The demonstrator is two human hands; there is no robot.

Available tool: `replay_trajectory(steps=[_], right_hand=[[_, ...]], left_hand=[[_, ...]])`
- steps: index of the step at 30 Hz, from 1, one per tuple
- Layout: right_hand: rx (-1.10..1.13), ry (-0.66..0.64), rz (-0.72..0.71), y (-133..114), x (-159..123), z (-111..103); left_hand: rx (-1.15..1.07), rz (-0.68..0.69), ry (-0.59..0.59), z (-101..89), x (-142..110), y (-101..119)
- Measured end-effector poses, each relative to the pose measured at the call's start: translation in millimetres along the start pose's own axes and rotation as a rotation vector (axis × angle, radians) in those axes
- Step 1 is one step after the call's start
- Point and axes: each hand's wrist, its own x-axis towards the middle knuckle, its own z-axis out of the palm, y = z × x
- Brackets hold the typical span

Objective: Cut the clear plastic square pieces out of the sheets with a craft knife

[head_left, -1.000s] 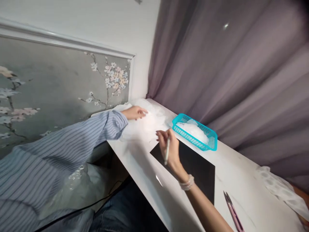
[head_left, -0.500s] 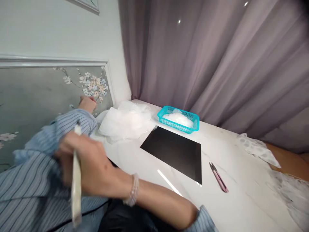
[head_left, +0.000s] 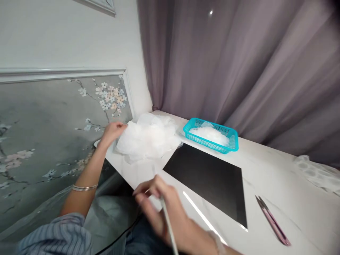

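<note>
My left hand [head_left: 113, 132] reaches over the table's left edge, its fingers pinched at the near-left edge of a heap of sheer white fabric [head_left: 148, 136]. My right hand [head_left: 164, 209], blurred by motion, is closed around a slim white pen-like stick [head_left: 168, 221] that slants down toward the bottom of the picture. It hovers above the front edge of the table, apart from the fabric. To the right of the heap lies a flat black sheet [head_left: 207, 180]. A pair of pink thread snips [head_left: 273, 221] rests farther right, blades pointing away from me.
A turquoise basket [head_left: 209, 143] holding white material stands behind the black sheet. More sheer white fabric [head_left: 316, 173] lies at the table's right side. A grey-mauve curtain [head_left: 225, 63] hangs along the back. The wall panel [head_left: 47, 106] with painted blossoms borders the left.
My left hand has come down from beside the wall panel to the fabric heap. My right hand has swung rightward with the white stick. The view has shifted slightly left.
</note>
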Motion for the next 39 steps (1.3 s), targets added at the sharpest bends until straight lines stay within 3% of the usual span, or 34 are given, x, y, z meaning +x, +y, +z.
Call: replay_trajectory(steps=[5,10,15,19,25,30,32,36,39], right_hand=[[-0.272,0.23,0.039,65.5,50.3,-46.8],[-0.402,0.281,0.073,110.3,85.8,-61.0],[-0.498,0.287,0.069,129.3,106.4,-76.3],[-0.618,0.226,0.064,157.9,135.5,-90.8],[-0.708,0.092,0.004,197.3,178.6,-75.4],[-0.748,0.043,-0.053,184.3,175.5,-70.7],[-0.755,0.016,-0.092,167.7,169.1,-73.9],[-0.767,-0.02,-0.159,128.4,162.7,-82.6],[-0.776,-0.007,-0.189,101.7,163.4,-89.7]], left_hand=[[0.109,0.015,-0.003,12.4,-16.6,-11.2],[0.097,0.102,0.056,15.7,-19.0,-7.4],[0.039,0.164,0.107,12.5,-31.4,-6.1],[0.026,0.183,0.125,6.0,-42.8,-2.7],[0.078,0.185,0.019,-5.8,-51.0,-2.9],[0.159,0.192,-0.116,-19.4,-51.3,-9.0],[0.181,0.234,-0.149,-23.3,-45.4,-8.2],[0.254,0.368,-0.354,-27.6,-21.0,-4.0],[0.264,0.351,-0.41,-29.7,-1.3,-4.3]])
